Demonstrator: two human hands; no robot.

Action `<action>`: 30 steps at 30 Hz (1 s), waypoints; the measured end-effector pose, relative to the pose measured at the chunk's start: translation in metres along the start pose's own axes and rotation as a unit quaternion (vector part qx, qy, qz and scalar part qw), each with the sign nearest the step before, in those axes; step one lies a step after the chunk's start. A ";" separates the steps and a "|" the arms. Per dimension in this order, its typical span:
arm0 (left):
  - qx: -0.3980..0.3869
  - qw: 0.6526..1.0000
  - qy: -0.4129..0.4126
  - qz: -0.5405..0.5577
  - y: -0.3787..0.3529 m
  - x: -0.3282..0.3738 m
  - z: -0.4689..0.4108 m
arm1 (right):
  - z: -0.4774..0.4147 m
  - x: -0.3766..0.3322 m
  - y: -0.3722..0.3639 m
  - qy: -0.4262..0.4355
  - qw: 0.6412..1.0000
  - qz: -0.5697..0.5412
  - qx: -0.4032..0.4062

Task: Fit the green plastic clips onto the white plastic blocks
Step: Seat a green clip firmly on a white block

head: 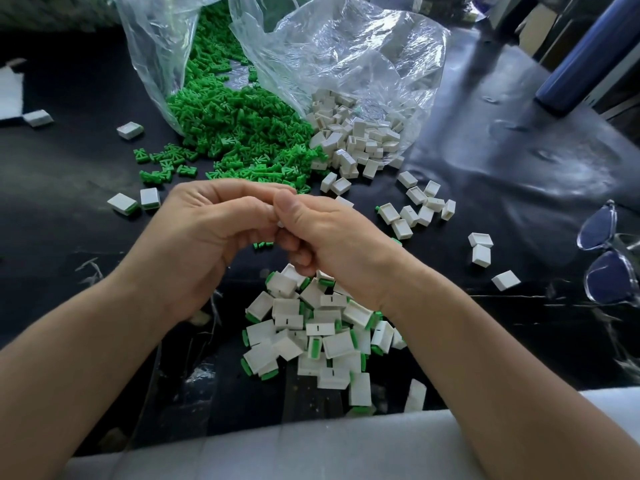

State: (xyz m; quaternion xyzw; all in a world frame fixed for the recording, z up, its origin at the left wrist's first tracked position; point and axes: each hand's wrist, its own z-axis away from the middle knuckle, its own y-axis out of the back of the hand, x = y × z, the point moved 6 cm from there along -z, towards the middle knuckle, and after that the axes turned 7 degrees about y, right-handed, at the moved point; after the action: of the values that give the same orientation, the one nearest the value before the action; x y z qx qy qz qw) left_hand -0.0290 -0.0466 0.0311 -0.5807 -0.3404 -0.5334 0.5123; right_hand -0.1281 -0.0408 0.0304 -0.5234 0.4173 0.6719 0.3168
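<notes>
A black table (485, 150) filled the frame, with a pale foam strip (311, 448) along its bottom edge. At upper centre two clear bags lay open toward us. The left bag (156, 46) spilled a heap of green clips (242, 133) down to mid-frame. The right bag (363, 57) spilled white blocks (356, 140) just beside them, the two heaps touching. A blue tube (588, 57) leaned in the upper right corner. Below centre sat our pile of fitted blocks (318, 334), white with green showing at their edges. Our left hand (204, 233) and right hand (322, 233) met at the centre of the frame, above that pile, fingers curled and knuckles together. Clear-framed glasses (609, 258) rested at the right edge. Loose blocks (415, 209) lay scattered right of centre, with a few more at the left. Between our hands we pinched one block (281, 223), only a white sliver of it showing under the right thumb. A single clip (262, 244) peeked out green just beneath the left fingers; we could not tell whether that hand gripped it or it lay on the table.
</notes>
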 end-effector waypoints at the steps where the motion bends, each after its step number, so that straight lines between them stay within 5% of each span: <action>1: 0.003 1.000 0.003 0.002 0.001 0.000 0.000 | 0.000 0.001 0.000 0.000 1.000 0.008 0.006; 30: 0.027 0.999 0.021 0.033 0.000 -0.002 0.001 | -0.002 0.003 -0.003 0.017 0.999 -0.011 0.043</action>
State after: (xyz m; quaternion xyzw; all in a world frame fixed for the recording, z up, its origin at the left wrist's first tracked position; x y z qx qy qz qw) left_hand -0.0292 -0.0458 0.0295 -0.5662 -0.3249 -0.5185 0.5522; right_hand -0.1253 -0.0415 0.0266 -0.5250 0.4451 0.6413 0.3391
